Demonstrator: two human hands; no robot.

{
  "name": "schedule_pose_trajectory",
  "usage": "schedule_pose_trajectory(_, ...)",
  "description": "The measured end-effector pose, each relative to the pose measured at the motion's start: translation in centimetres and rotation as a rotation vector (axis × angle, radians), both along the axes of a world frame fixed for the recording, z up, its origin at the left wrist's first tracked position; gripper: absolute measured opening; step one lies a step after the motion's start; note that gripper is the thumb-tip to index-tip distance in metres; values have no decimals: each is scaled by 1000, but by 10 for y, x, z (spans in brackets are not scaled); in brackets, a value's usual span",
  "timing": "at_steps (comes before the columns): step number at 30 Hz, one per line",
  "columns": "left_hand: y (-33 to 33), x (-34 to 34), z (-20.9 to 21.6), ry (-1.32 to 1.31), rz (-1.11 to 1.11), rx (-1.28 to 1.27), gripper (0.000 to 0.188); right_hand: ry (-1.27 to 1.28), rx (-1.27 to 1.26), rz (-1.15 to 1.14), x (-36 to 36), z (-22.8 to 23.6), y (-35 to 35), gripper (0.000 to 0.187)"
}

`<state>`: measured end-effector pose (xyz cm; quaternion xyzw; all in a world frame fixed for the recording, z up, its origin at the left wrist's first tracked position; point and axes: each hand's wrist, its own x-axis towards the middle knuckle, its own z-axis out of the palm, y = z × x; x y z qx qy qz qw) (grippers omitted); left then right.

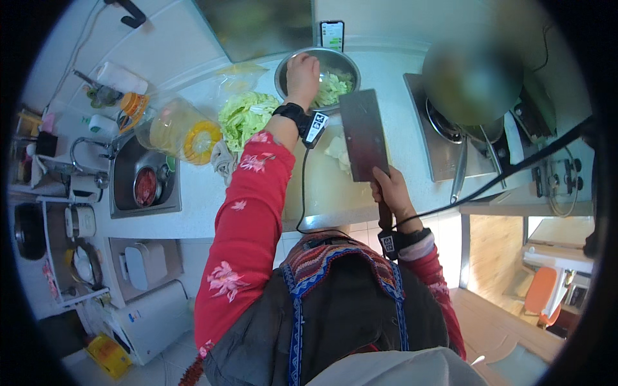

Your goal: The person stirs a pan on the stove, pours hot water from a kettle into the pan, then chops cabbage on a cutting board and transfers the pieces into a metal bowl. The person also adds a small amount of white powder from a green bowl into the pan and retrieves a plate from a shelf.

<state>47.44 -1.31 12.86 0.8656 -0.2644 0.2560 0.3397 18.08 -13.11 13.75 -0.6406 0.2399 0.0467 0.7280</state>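
Steel bowl (347, 64) one, one cleaver (364, 135), two hands (302, 71), one cabbage (246, 116)

The pan (473, 80) on the stove (444, 138) is blurred beyond telling its contents. The fingertips of the left hand (302, 74) are hidden inside the metal bowl (286, 67). The cleaver (364, 135) handle is covered by the right hand (389, 193).
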Motion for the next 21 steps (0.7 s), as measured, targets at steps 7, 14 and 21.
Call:
schedule_pose_trajectory(7,-4,-5,-6,402,96,200,31,16,19,-121,-19,-14,-21,18)
schedule_pose_trajectory(14,65,-2,-34,147,-92,-31,28,3,41,-186,-34,-22,-28,16)
schedule_pose_trajectory(21,175,16,-56,488,399,522,70,79,-2,-270,-55,-27,-23,17)
